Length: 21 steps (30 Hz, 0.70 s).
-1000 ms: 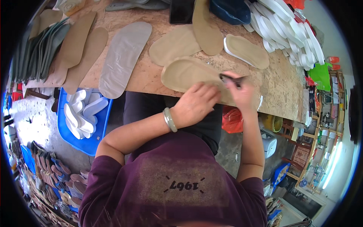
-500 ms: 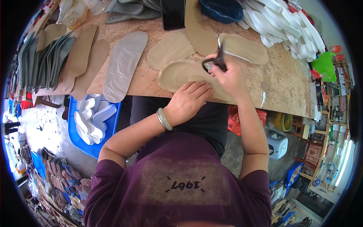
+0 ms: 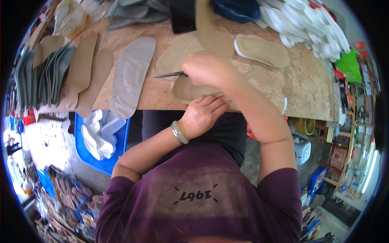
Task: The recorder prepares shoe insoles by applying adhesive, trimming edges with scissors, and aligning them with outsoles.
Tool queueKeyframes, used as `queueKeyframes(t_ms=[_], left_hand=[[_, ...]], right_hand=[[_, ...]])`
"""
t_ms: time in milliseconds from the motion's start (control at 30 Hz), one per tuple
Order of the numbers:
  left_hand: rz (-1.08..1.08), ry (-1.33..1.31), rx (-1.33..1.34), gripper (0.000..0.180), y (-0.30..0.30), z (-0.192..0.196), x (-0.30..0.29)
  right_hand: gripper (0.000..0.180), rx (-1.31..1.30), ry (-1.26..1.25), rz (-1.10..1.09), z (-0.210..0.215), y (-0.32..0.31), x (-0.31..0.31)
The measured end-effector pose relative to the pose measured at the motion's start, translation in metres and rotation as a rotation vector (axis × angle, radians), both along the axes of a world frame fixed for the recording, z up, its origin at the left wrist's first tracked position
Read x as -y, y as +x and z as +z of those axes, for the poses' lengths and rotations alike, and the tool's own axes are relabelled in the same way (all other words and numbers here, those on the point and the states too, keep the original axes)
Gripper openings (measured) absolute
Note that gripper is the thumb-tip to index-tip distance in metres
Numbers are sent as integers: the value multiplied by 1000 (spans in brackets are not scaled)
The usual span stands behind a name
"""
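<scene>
An insole workshop, worn wooden workbench (image 3: 300, 83), stacked grey insoles (image 3: 25, 83), heaped white pads (image 3: 304, 28), apparently cluttered shelves (image 3: 345, 134) rightward.

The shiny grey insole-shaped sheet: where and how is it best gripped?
Probably pinch the shiny grey insole-shaped sheet by its rounded near end, coming from the front of the brown wooden table. It lies flat, and that end seems to jut slightly past the table's edge, so its underside should be reachable.
</scene>
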<state>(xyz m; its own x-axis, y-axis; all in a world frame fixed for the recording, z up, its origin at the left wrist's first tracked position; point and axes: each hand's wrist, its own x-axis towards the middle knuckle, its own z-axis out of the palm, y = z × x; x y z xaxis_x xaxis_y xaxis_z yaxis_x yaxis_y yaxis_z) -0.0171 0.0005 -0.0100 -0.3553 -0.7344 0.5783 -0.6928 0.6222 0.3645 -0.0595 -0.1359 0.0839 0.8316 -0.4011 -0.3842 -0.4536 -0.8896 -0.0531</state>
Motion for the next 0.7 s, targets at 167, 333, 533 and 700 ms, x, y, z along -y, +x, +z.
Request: queueKeyframes(t_ms=[167,333,533,700], left_hand=[[14,-17,-7,31,-6,-1,3],[-39,-42,-16,32,10,9,-3],[-122,124,-201,22,56,52,-9],[-190,43,-167,23,62,98,5]], right_hand=[[19,291,361,-216,-7,-33,25],[26,1102,731,-801,-13,-153,17],[24,919,594,-1096,-75,-265,-5],[31,994,322,-865,-62,-208,-17]])
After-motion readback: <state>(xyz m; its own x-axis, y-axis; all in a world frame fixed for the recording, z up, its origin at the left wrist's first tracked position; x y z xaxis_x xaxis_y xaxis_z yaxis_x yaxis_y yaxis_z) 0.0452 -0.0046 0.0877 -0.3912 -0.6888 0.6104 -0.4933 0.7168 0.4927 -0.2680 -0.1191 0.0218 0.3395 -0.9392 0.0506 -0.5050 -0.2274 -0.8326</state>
